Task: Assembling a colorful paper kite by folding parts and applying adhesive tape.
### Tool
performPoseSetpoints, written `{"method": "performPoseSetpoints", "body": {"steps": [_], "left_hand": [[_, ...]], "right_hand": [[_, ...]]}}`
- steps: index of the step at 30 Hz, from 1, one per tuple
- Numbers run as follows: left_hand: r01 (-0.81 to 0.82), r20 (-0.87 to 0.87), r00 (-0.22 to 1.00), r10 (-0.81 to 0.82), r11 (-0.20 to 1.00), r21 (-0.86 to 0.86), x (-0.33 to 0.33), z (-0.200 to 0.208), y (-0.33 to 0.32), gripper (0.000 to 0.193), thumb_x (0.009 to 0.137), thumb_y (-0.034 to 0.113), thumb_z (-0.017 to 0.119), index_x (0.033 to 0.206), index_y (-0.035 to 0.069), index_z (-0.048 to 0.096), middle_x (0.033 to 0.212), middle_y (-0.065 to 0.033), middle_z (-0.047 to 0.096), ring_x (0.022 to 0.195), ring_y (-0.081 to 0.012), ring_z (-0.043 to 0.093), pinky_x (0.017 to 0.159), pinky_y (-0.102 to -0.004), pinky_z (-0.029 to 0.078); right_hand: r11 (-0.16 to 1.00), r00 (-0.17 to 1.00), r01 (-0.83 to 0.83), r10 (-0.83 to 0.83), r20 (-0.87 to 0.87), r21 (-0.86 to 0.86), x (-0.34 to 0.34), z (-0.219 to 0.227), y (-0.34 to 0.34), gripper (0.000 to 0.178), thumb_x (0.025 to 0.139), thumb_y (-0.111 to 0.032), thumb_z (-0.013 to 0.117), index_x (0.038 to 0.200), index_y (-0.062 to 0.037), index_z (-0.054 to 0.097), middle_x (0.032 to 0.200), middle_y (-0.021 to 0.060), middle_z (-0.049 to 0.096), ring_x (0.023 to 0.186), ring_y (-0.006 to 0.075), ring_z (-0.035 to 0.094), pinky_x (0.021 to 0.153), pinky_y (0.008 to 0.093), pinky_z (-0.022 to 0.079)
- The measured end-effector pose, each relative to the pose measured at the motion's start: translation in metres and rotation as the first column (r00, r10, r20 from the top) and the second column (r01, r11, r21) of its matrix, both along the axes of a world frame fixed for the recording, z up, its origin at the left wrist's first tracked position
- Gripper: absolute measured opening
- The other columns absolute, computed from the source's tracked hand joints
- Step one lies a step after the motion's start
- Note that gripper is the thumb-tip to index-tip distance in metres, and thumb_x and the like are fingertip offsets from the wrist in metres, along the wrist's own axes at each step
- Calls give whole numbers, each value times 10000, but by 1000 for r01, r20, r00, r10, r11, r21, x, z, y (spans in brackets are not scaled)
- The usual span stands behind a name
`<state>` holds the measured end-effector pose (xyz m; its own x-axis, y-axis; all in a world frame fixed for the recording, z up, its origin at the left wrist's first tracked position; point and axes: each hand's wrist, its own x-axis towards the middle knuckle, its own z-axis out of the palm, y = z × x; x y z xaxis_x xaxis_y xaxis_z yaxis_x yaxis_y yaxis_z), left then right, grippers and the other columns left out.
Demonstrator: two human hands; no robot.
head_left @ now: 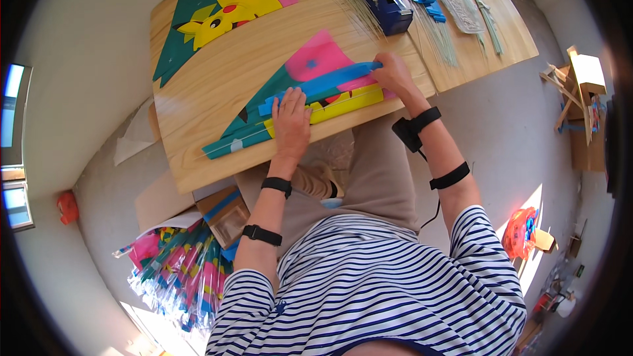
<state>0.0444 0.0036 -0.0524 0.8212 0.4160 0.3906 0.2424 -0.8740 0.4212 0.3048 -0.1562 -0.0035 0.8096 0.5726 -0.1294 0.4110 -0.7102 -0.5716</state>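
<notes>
A folded kite sheet (322,51) in pink, green and yellow lies on the wooden table in front of me. Across it runs a flat blue plastic strip (336,79), slanting up to the right. My left hand (291,125) presses flat on the sheet, fingers stretched out over the strip's left end. At the strip's right end, my right hand (394,78) is closed on it, thumb and fingers pinched together. A thin pale rod (241,136) lies along the sheet's near edge, passing beneath my left hand.
More printed kite sheets (231,16) lie at the table's far left. A blue tape dispenser (386,3), thin rods (432,36) and a clear plastic tray (460,10) occupy the far right. Wrapped kites (181,264) fill a box at my lower left. An orange bag (519,232) stands at right.
</notes>
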Motion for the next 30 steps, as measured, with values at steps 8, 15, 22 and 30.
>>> {"method": "performPoseSetpoints", "body": {"steps": [8, 15, 22, 30], "left_hand": [[-2, 15, 1000, 2, 1000, -6, -1, -4, 2, 375, 969, 145, 677, 1318, 8, 659, 1468, -104, 597, 1442, -287, 488, 1234, -540, 301], [3, 33, 999, -3, 1000, 8, 0, -6, 3, 381, 958, 135, 678, 1320, 17, 661, 1465, -103, 604, 1442, -287, 495, 1226, -540, 310], [-12, 31, 999, 10, 999, 48, 1, -9, 4, 422, 916, 108, 684, 1326, 13, 654, 1465, -112, 605, 1443, -291, 500, 1222, -547, 313], [17, 29, 999, -17, 1000, 14, 0, 9, 2, 383, 927, 38, 636, 1308, -4, 653, 1442, -134, 614, 1423, -323, 510, 1197, -524, 351]], "right_hand": [[977, 948, 215, -210, 239, 4, -30, 12, 0, 265, 816, -114, 741, 1062, -25, 699, 1025, 192, 736, 973, 379, 718, 821, 466, 567], [948, 814, -307, 216, 540, 83, -112, -3, 11, 413, 899, -191, 730, 1265, -17, 653, 1403, 188, 608, 1328, 375, 556, 1114, 505, 422], [884, 747, -465, 368, 554, 39, -141, -32, 39, 741, 997, -481, 608, 1531, 15, 473, 1669, 179, 378, 1586, 338, 284, 1291, 552, 160], [880, 750, -473, 420, 511, -28, -139, -42, 33, 869, 989, -588, 560, 1594, 12, 389, 1716, 165, 303, 1614, 311, 231, 1301, 541, 122]]}}
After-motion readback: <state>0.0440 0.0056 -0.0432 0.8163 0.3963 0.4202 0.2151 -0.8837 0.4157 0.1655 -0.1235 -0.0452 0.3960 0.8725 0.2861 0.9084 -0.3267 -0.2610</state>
